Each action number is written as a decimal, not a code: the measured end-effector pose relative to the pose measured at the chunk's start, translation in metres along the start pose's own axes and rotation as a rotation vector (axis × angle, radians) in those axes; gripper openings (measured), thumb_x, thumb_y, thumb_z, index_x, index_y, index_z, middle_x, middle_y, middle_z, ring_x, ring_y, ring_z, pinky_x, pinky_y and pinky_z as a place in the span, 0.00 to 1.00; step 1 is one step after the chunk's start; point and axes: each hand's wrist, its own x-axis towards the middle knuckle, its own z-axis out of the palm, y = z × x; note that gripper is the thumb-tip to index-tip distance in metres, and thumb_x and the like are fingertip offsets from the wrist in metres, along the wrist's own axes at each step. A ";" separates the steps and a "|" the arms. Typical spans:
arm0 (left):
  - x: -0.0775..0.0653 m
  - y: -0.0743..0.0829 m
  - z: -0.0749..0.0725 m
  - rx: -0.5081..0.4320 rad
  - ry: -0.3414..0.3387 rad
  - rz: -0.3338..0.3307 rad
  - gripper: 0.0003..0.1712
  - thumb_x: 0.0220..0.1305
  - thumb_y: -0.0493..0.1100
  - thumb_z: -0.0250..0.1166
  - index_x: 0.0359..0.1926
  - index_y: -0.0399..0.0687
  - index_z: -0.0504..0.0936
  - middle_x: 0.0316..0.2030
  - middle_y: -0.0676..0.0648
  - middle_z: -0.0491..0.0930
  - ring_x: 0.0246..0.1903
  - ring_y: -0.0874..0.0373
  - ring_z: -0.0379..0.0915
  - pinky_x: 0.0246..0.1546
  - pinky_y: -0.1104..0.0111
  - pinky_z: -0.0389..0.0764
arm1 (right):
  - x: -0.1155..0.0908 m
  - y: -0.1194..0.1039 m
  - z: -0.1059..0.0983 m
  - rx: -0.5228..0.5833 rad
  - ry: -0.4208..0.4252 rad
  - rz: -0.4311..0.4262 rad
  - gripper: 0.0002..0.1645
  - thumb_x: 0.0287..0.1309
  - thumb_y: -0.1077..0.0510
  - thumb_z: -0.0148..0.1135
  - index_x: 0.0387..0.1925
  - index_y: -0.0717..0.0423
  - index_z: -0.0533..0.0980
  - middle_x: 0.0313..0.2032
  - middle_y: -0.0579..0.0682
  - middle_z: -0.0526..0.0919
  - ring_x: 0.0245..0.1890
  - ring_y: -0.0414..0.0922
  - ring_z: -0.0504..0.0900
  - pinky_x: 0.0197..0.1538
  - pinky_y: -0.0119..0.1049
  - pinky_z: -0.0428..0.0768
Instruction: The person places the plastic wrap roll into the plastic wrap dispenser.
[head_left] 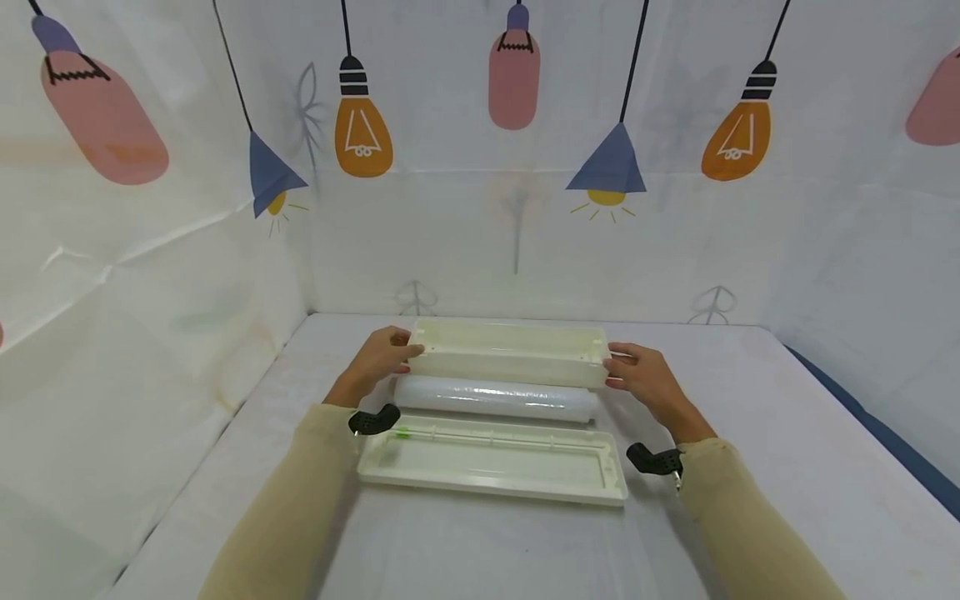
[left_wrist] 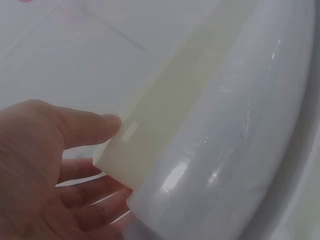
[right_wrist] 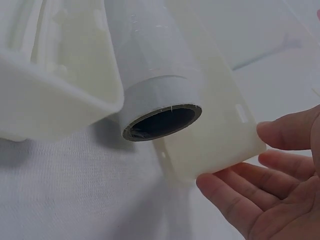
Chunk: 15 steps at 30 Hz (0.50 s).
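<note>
At the bottom of the head view: two beige sleeves (head_left: 281, 508), one in each lower corner region, over a white cloth-covered table (head_left: 495, 550). Lower centre: one shallow, cream plastic rectangular tray (head_left: 491, 472), hollow side up, a small bright green piece (head_left: 402, 432) at its upper left. Either side of it: two black wrist-worn devices (head_left: 654, 459), one per arm. Centre, just beyond the tray: one glossy white cylindrical roll of film (head_left: 495, 398), lying lengthwise; the right wrist view shows its hollow core (right_wrist: 162, 122). Centre, beyond the roll: one deep, cream plastic trough-shaped box (head_left: 510, 369), hollow side visible, held at both ends. Left hand (head_left: 381, 354), at the box's left end: thumb at the rim, fingers curved beneath, a narrow pinch. Right hand (head_left: 647, 373), at its right end: similar pinch, thumb above, fingertips (right_wrist: 207, 182) at the lower edge. Across the upper frame: white sheeting (head_left: 450, 242), printed with pink, orange and blue hanging lamps.
</note>
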 end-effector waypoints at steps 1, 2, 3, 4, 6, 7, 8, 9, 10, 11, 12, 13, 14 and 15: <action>0.000 -0.001 0.000 -0.006 0.000 0.000 0.33 0.71 0.47 0.64 0.67 0.31 0.66 0.62 0.33 0.71 0.55 0.40 0.75 0.51 0.58 0.81 | 0.000 0.000 0.001 0.003 0.001 0.001 0.34 0.72 0.60 0.57 0.71 0.72 0.60 0.65 0.72 0.69 0.60 0.64 0.76 0.54 0.46 0.80; 0.001 -0.002 0.000 -0.010 0.000 0.000 0.33 0.71 0.47 0.64 0.67 0.30 0.66 0.62 0.33 0.70 0.56 0.40 0.74 0.51 0.59 0.81 | 0.001 0.000 0.001 0.006 0.000 0.002 0.33 0.72 0.60 0.57 0.71 0.72 0.60 0.65 0.72 0.69 0.60 0.64 0.76 0.54 0.45 0.81; 0.001 -0.004 -0.001 -0.012 0.000 0.000 0.33 0.71 0.47 0.64 0.67 0.31 0.66 0.62 0.33 0.70 0.56 0.40 0.74 0.51 0.59 0.81 | 0.002 0.000 0.002 0.007 0.001 0.004 0.33 0.72 0.61 0.57 0.71 0.72 0.60 0.65 0.72 0.69 0.60 0.64 0.76 0.54 0.45 0.81; 0.001 -0.005 -0.001 -0.014 0.002 -0.001 0.33 0.71 0.47 0.64 0.67 0.31 0.66 0.62 0.34 0.70 0.56 0.41 0.74 0.51 0.59 0.81 | 0.002 0.000 0.002 0.002 -0.001 -0.003 0.33 0.73 0.60 0.57 0.71 0.73 0.60 0.65 0.72 0.69 0.60 0.64 0.76 0.54 0.45 0.81; 0.002 -0.008 -0.002 -0.015 0.003 0.001 0.33 0.71 0.47 0.65 0.67 0.31 0.67 0.62 0.33 0.70 0.56 0.41 0.74 0.51 0.60 0.81 | 0.003 0.002 0.003 -0.004 0.002 0.004 0.33 0.73 0.60 0.57 0.71 0.72 0.60 0.65 0.71 0.70 0.59 0.63 0.77 0.54 0.44 0.81; 0.002 -0.008 -0.002 -0.014 0.002 0.005 0.33 0.71 0.47 0.65 0.67 0.30 0.66 0.62 0.33 0.70 0.55 0.41 0.74 0.51 0.60 0.81 | 0.003 0.002 0.003 -0.007 0.002 0.004 0.33 0.73 0.60 0.57 0.71 0.71 0.60 0.65 0.71 0.70 0.59 0.63 0.77 0.54 0.44 0.81; 0.001 -0.009 -0.002 -0.016 0.002 0.007 0.34 0.71 0.47 0.65 0.67 0.30 0.66 0.62 0.33 0.70 0.55 0.41 0.75 0.51 0.59 0.81 | 0.004 0.003 0.004 -0.012 0.002 0.003 0.33 0.73 0.60 0.57 0.71 0.72 0.60 0.65 0.71 0.70 0.59 0.63 0.77 0.54 0.44 0.81; 0.001 -0.009 -0.002 -0.015 0.004 0.009 0.34 0.71 0.47 0.65 0.67 0.30 0.66 0.62 0.33 0.70 0.55 0.41 0.75 0.51 0.59 0.81 | 0.004 0.003 0.004 -0.018 0.001 0.001 0.33 0.73 0.60 0.56 0.71 0.72 0.60 0.65 0.71 0.70 0.59 0.63 0.77 0.54 0.44 0.81; 0.000 -0.009 -0.003 -0.016 0.007 0.010 0.34 0.70 0.47 0.65 0.67 0.30 0.66 0.62 0.32 0.70 0.54 0.41 0.75 0.51 0.59 0.81 | 0.004 0.004 0.004 -0.024 0.000 -0.001 0.33 0.73 0.60 0.56 0.71 0.72 0.60 0.65 0.72 0.70 0.58 0.63 0.78 0.53 0.44 0.81; 0.000 -0.009 -0.003 -0.017 0.009 0.011 0.35 0.70 0.47 0.65 0.67 0.29 0.66 0.62 0.32 0.70 0.54 0.40 0.75 0.51 0.59 0.81 | 0.004 0.004 0.004 -0.025 0.002 0.003 0.33 0.73 0.60 0.56 0.71 0.71 0.60 0.65 0.71 0.70 0.58 0.63 0.78 0.53 0.44 0.81; -0.001 -0.010 -0.003 -0.017 0.011 0.011 0.35 0.70 0.48 0.65 0.67 0.29 0.66 0.62 0.32 0.71 0.54 0.40 0.76 0.51 0.58 0.81 | 0.003 0.005 0.005 -0.026 0.002 0.001 0.32 0.73 0.60 0.56 0.71 0.72 0.61 0.65 0.71 0.70 0.58 0.63 0.78 0.53 0.44 0.81; -0.001 -0.010 -0.003 -0.017 0.011 0.012 0.35 0.70 0.48 0.65 0.67 0.30 0.66 0.62 0.32 0.71 0.54 0.40 0.76 0.51 0.58 0.81 | 0.003 0.005 0.005 -0.028 0.003 0.001 0.32 0.73 0.60 0.56 0.71 0.72 0.61 0.64 0.71 0.70 0.58 0.63 0.78 0.53 0.44 0.81; -0.001 -0.011 -0.003 -0.017 0.011 0.013 0.35 0.70 0.48 0.65 0.67 0.30 0.66 0.62 0.32 0.71 0.54 0.40 0.76 0.51 0.58 0.81 | 0.003 0.005 0.005 -0.034 0.002 0.000 0.32 0.73 0.60 0.56 0.71 0.72 0.61 0.64 0.72 0.70 0.58 0.63 0.78 0.53 0.44 0.81; -0.001 -0.011 -0.003 -0.015 0.012 0.012 0.35 0.70 0.48 0.65 0.67 0.30 0.67 0.62 0.32 0.71 0.54 0.41 0.76 0.51 0.58 0.81 | 0.003 0.005 0.005 -0.036 0.002 0.000 0.32 0.73 0.60 0.56 0.71 0.72 0.61 0.64 0.72 0.70 0.58 0.63 0.78 0.53 0.44 0.82</action>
